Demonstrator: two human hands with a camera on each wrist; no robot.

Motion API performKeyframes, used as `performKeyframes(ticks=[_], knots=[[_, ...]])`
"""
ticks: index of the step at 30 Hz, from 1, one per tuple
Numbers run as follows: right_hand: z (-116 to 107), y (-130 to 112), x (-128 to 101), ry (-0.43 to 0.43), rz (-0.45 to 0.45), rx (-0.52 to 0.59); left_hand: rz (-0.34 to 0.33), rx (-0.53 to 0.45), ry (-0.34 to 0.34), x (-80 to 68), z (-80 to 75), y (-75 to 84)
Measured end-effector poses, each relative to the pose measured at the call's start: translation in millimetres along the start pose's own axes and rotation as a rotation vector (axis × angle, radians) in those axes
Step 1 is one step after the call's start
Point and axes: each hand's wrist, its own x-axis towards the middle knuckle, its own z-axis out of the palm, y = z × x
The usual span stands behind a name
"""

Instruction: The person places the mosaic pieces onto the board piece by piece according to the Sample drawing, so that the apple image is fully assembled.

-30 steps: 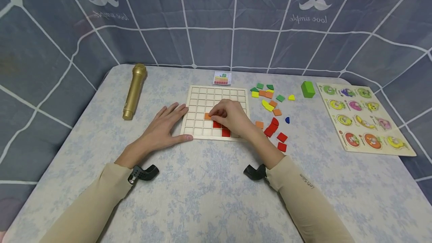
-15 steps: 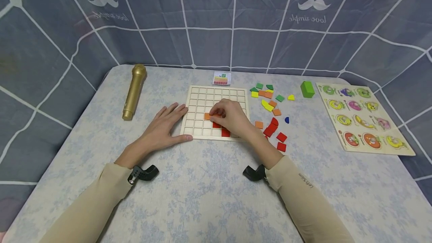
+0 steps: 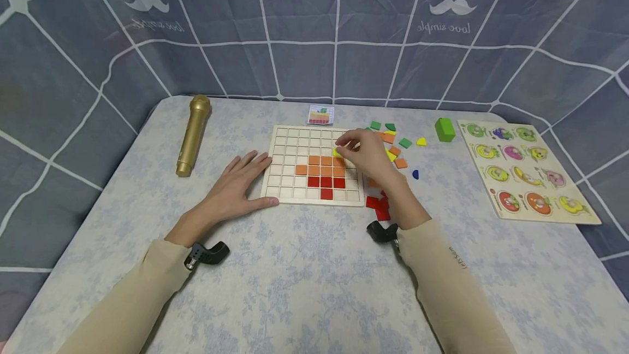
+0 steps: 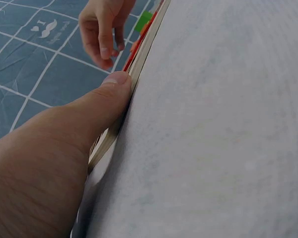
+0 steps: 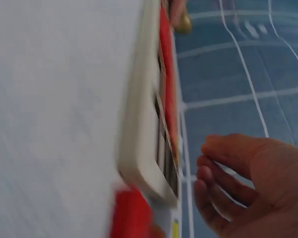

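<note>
My left hand (image 3: 241, 183) lies spread on the cloth, fingertips and thumb touching the left side of the wooden grid board (image 3: 287, 180). Several orange square tiles (image 3: 326, 170) and red square tiles (image 3: 326, 182) sit in the board's cells. Over the board's right side is my right hand (image 3: 365, 152), its fingers loosely bent. A yellow piece (image 3: 336, 152) shows just under its fingertips. In the right wrist view no piece is visible between the fingers. Loose red tiles (image 3: 382, 213) lie beside the board, partly hidden by the right wrist.
Loose green (image 3: 405, 142), orange and yellow pieces lie right of the board. A small picture card (image 3: 321, 115) stands behind it. A gold microphone (image 3: 193, 136) lies at left. At right are a green block (image 3: 445, 130) and a fruit puzzle board (image 3: 528, 172).
My right hand has moved right and back from the middle of the board, uncovering the orange and red tiles and the yellow piece. The left hand stays in place.
</note>
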Motion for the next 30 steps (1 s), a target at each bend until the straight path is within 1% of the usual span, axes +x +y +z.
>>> performKeyframes(ticks=[3,7,12,15,19,25,30], knots=[[-21.0,11.9,-1.7,-0.003,0.052,-0.030,-0.001,0.000,-0.001,-0.2,-0.2,-0.2],[-41.8,25.6,-6.2,0.044,0.159,-0.083,-0.003,-0.001,-0.005,-0.3,-0.8,-0.6],[-48.1,34.1,-10.2,0.105,0.303,-0.157,-0.002,0.003,-0.006,-0.3,-1.1,-1.9],[-46.1,34.6,-10.7,0.114,0.351,-0.195,-0.002,-0.001,-0.005,-0.3,-0.9,-2.4],[-42.6,36.8,-10.7,0.105,0.352,-0.208,-0.005,-0.005,-0.006,-0.2,0.0,-2.5],[-40.5,43.4,-10.7,0.108,0.337,-0.160,-0.006,0.000,-0.005,0.9,1.3,-2.2],[-40.9,42.7,-9.8,0.082,0.291,-0.135,-0.002,-0.001,-0.001,0.5,1.9,-1.6]])
